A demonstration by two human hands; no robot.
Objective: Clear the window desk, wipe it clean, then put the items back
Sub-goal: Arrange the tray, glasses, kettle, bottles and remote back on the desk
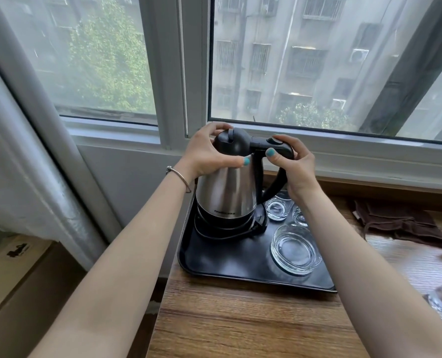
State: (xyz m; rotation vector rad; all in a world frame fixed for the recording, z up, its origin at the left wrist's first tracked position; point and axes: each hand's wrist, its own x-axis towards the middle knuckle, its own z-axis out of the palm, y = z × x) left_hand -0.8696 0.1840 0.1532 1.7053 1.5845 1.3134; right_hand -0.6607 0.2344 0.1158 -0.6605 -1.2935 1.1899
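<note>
While the kettle (226,187) sits on its base on the black tray (214,262), the left hand (205,152) cups its lid and the right hand (296,165) wraps the handle. Glasses (276,209) stand below the right wrist. Whether clearing or replacing, I cannot tell; any lift must go straight up.

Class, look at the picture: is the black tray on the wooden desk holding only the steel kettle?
No. Beside the stainless steel kettle with its black lid, the black rectangular tray also holds a clear round glass dish and small clear glass cups.
</note>
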